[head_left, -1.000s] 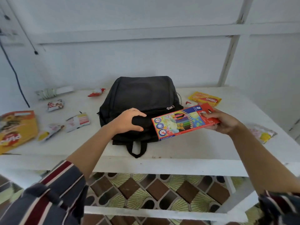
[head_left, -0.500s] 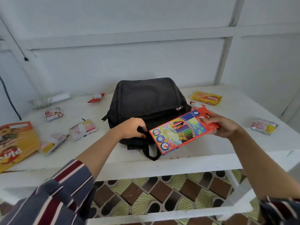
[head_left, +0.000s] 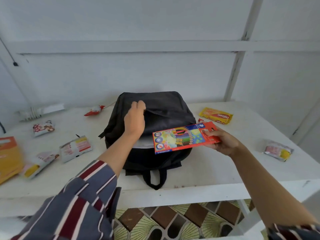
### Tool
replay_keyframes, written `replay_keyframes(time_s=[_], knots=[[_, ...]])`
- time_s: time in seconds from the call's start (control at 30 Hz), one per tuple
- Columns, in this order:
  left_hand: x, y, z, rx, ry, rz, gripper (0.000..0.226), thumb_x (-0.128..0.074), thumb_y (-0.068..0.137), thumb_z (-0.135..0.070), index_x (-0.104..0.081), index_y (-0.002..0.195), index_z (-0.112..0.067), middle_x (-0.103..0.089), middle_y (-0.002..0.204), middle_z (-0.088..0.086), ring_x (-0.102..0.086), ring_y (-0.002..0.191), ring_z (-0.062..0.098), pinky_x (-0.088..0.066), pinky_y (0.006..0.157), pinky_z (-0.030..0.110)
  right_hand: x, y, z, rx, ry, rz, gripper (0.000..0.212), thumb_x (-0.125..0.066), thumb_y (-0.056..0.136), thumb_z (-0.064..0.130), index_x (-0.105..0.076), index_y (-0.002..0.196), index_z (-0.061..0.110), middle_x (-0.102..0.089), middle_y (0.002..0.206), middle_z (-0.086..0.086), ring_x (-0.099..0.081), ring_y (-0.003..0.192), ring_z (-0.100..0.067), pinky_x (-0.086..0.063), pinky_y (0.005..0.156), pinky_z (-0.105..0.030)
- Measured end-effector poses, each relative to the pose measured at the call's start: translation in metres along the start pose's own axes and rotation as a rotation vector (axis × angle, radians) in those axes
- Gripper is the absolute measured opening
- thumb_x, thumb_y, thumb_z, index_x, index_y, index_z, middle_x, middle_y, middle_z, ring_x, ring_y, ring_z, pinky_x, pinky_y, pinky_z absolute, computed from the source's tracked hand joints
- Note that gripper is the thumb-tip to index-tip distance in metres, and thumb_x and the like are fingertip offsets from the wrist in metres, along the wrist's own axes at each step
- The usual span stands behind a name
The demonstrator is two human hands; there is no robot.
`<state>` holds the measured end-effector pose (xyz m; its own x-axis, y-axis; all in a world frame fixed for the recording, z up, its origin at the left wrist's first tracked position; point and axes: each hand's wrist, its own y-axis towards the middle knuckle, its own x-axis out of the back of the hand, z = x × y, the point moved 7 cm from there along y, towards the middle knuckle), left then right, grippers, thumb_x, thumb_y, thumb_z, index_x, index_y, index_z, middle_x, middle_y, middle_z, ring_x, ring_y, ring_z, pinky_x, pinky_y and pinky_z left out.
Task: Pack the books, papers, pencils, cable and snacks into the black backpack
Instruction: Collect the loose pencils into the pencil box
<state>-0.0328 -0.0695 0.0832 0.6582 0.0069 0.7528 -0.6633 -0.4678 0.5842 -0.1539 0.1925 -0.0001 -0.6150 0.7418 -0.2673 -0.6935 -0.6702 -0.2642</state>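
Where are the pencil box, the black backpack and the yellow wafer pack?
pencil box (head_left: 180, 140): head view, middle of its printed front face.
black backpack (head_left: 162, 104): head view, upper fabric panel above the zip opening.
yellow wafer pack (head_left: 215, 116): head view, centre of the wrapper.

Left hand (head_left: 134, 121) reaching forward, fingers curled; right hand (head_left: 223, 142) in pinching grip, palm up.

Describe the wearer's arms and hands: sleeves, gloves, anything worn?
Both hands are bare: no gloves, rings or watch visible on the left hand or right hand. Both sleeves are pushed up, forearms uncovered. The left sleeve is grey-blue fabric with dark red and thin white stripes; the right sleeve, barely in frame, shows the same pattern.
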Motion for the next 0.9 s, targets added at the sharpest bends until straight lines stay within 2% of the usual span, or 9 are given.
replay_keyframes(time_s=[0.1,0.17,0.23,0.4,0.47,0.53,0.67,0.83,0.9], knots=[[-0.003,-0.026,-0.009,-0.370,-0.081,-0.010,0.011,-0.044,0.083,-0.004,-0.055,0.086,-0.002,-0.057,0.085,0.015,-0.057,0.064,0.031,-0.041,0.050,0.029,0.006,0.007,-0.002,-0.014,0.002,-0.033,0.048,-0.056,0.088,0.010,-0.045,0.134,0.020,-0.061,0.110,-0.009,-0.066,0.090,-0.019,-0.055,0.048,-0.024],[-0.013,-0.044,0.000,-0.568,-0.086,0.125,0.020,-0.043,0.082,-0.017,-0.060,0.087,-0.007,-0.062,0.100,0.015,-0.063,0.081,0.030,-0.052,0.070,0.030,0.008,0.009,-0.001,-0.021,-0.016,-0.041,0.052,-0.057,0.087,0.012,-0.043,0.137,0.020,-0.058,0.116,-0.011,-0.062,0.098,-0.021,-0.054,0.047,-0.024],[-0.024,-0.051,0.014,-0.645,0.002,0.302,0.032,-0.043,0.080,-0.031,-0.066,0.095,-0.015,-0.057,0.124,0.020,-0.057,0.113,0.036,-0.040,0.100,0.038,0.009,0.012,0.001,-0.029,-0.038,-0.054,0.054,-0.058,0.086,0.013,-0.041,0.138,0.019,-0.058,0.116,-0.011,-0.062,0.098,-0.022,-0.054,0.047,-0.024],[-0.037,-0.051,0.022,-0.663,0.194,0.610,0.044,-0.051,0.091,-0.034,-0.046,0.134,-0.031,-0.014,0.156,0.010,-0.010,0.145,0.029,-0.007,0.116,0.031,0.009,0.013,0.000,-0.036,-0.020,-0.087,0.066,-0.068,0.077,0.018,-0.041,0.137,0.016,-0.060,0.113,-0.010,-0.064,0.094,-0.021,-0.055,0.048,-0.025],[-0.038,-0.044,0.022,-0.660,0.177,0.606,0.045,-0.054,0.091,-0.022,-0.045,0.134,-0.029,-0.017,0.156,0.010,-0.014,0.144,0.029,-0.009,0.115,0.028,0.008,0.012,0.000,-0.026,-0.009,-0.075,0.076,-0.077,0.067,0.021,-0.043,0.134,0.017,-0.061,0.109,-0.009,-0.066,0.089,-0.020,-0.055,0.049,-0.025],[-0.035,-0.038,0.020,-0.642,0.115,0.593,0.043,-0.053,0.090,-0.011,-0.050,0.130,-0.026,-0.027,0.153,0.010,-0.025,0.141,0.029,-0.021,0.113,0.028,0.007,0.010,0.002,-0.010,0.001,-0.070,0.056,-0.064,0.081,0.015,-0.044,0.133,0.020,-0.061,0.106,-0.008,-0.064,0.089,-0.018,-0.056,0.049,-0.025],[-0.024,-0.023,0.020,-0.519,-0.041,0.573,0.046,-0.048,0.086,-0.001,-0.054,0.124,-0.026,-0.039,0.146,0.002,-0.056,0.111,0.018,-0.037,0.078,0.020,0.007,0.007,0.002,-0.014,-0.031,-0.054,0.043,-0.054,0.089,0.012,-0.047,0.130,0.023,-0.061,0.108,-0.007,-0.066,0.087,-0.017,-0.058,0.054,-0.026],[-0.011,0.010,0.023,-0.408,-0.312,0.541,0.047,-0.048,0.082,0.007,-0.059,0.104,-0.034,-0.041,0.124,-0.004,-0.053,0.085,0.012,-0.040,0.078,0.025,0.000,0.008,0.005,-0.011,-0.032,-0.049,0.038,-0.054,0.089,0.009,-0.049,0.125,0.022,-0.063,0.105,-0.007,-0.070,0.078,-0.014,-0.058,0.056,-0.027],[-0.009,0.025,0.022,-0.357,-0.414,0.587,0.053,-0.048,0.081,0.012,-0.061,0.099,-0.036,-0.053,0.115,-0.007,-0.053,0.099,0.007,-0.039,0.089,0.024,-0.006,0.010,0.008,0.006,-0.018,-0.057,0.034,-0.054,0.089,0.009,-0.051,0.121,0.021,-0.065,0.101,-0.006,-0.070,0.076,-0.014,-0.058,0.054,-0.026]])
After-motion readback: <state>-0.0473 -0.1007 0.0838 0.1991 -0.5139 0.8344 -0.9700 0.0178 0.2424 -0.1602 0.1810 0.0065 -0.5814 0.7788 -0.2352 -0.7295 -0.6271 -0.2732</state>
